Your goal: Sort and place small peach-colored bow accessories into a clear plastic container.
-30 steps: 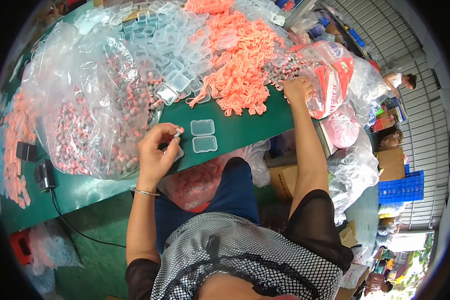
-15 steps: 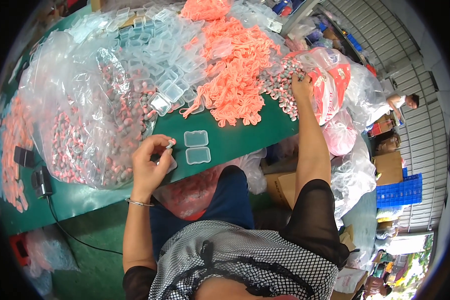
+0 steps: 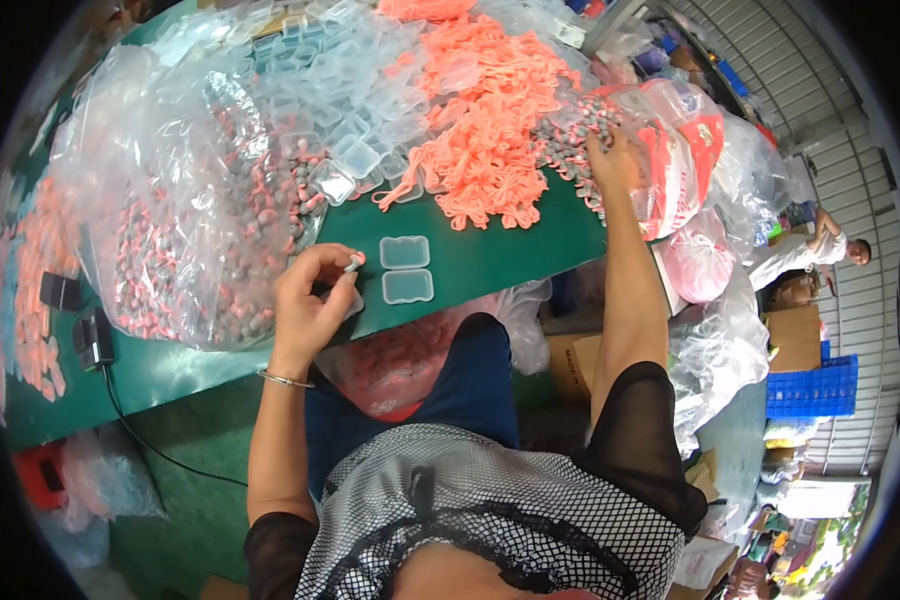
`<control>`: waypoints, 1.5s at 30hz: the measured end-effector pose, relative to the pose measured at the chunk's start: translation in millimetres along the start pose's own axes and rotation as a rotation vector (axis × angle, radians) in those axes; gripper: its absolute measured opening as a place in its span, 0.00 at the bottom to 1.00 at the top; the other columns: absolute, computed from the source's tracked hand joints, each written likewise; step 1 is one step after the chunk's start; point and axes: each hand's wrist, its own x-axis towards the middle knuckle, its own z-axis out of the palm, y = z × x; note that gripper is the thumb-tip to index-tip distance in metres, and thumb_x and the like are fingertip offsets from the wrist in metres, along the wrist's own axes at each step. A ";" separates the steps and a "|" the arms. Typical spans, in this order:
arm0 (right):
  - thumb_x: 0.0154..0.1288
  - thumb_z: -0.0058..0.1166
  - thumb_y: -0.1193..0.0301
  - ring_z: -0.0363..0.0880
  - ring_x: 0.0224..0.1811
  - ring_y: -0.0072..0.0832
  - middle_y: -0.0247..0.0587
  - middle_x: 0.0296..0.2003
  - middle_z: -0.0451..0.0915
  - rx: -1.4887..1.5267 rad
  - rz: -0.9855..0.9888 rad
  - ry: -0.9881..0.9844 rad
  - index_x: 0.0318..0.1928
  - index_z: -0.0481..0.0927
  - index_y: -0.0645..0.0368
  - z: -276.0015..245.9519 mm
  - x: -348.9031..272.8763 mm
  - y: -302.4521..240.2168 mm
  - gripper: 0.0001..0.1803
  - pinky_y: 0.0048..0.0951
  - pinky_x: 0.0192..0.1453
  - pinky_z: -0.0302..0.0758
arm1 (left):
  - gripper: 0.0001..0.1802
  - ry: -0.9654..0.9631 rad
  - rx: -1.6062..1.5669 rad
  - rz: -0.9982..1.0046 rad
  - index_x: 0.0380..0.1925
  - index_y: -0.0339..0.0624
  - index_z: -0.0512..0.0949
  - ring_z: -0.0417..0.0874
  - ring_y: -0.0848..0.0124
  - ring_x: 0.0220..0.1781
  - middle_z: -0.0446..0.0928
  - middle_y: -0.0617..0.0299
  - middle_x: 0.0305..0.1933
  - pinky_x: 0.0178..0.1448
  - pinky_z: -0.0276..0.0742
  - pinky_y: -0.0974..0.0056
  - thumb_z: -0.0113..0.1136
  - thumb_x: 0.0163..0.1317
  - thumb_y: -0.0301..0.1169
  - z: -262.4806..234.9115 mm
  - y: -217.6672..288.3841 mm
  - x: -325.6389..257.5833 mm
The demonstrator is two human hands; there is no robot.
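My left hand (image 3: 312, 295) is closed above the near side of the green table, pinching a small grey-and-pink plug (image 3: 355, 262) between thumb and fingertips. Below its palm, part of a clear plastic piece shows, mostly hidden. Just right of that hand a clear plastic case (image 3: 407, 286) lies unfolded, its two halves on the table. My right arm stretches far to the right, where my right hand (image 3: 615, 165) touches a heap of grey-and-pink pieces (image 3: 565, 142). Its thumb and fingers are apart; nothing shows held in them.
A large clear bag (image 3: 185, 220) full of similar plugs stands left. Many clear cases (image 3: 345, 110) and a mound of orange cords (image 3: 495, 130) cover the far side. A red-and-white bag (image 3: 678, 165) borders the heap. A black adapter (image 3: 93, 338) trails a cable. Another person (image 3: 805, 250) is at right.
The view has shifted slightly, moving the table items right and up. My left hand keeps its pinch and my right hand stays at the heap. The person at right has come further into view.
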 end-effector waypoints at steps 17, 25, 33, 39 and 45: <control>0.53 0.63 0.51 0.77 0.50 0.51 0.49 0.45 0.81 0.039 -0.162 0.190 0.50 0.80 0.47 8.4 -52.8 -35.2 0.25 0.50 0.52 0.75 | 0.08 0.018 -0.004 0.001 0.37 0.34 0.77 0.79 0.80 0.33 0.82 0.62 0.41 0.38 0.76 0.73 0.60 0.57 0.16 1.3 -3.7 0.9; 0.53 0.65 0.55 0.78 0.46 0.46 0.45 0.41 0.81 0.070 -0.328 0.303 0.48 0.80 0.49 11.3 -79.7 -43.6 0.23 0.48 0.50 0.75 | 0.08 0.025 0.068 0.047 0.37 0.34 0.77 0.79 0.80 0.31 0.81 0.63 0.37 0.37 0.76 0.73 0.60 0.56 0.17 0.8 -3.8 -1.3; 0.54 0.63 0.61 0.79 0.45 0.42 0.42 0.43 0.82 0.314 -0.355 0.204 0.47 0.81 0.51 6.0 -98.6 -58.8 0.19 0.42 0.52 0.73 | 0.08 0.021 0.123 0.068 0.37 0.35 0.78 0.79 0.80 0.31 0.81 0.64 0.35 0.36 0.75 0.73 0.59 0.56 0.18 1.6 -1.7 -2.2; 0.53 0.63 0.62 0.79 0.44 0.43 0.43 0.41 0.81 0.377 -0.319 0.185 0.45 0.82 0.51 4.7 -109.4 -73.2 0.18 0.42 0.49 0.75 | 0.08 0.027 0.077 0.078 0.37 0.35 0.78 0.79 0.81 0.31 0.81 0.64 0.35 0.35 0.76 0.73 0.59 0.57 0.17 4.2 -5.8 -3.8; 0.53 0.64 0.62 0.79 0.41 0.42 0.44 0.39 0.80 0.456 -0.426 0.175 0.43 0.82 0.52 6.3 -122.0 -94.9 0.17 0.42 0.49 0.75 | 0.08 0.003 0.110 0.078 0.38 0.35 0.78 0.79 0.81 0.29 0.81 0.64 0.35 0.33 0.75 0.73 0.58 0.57 0.16 2.1 0.4 -7.0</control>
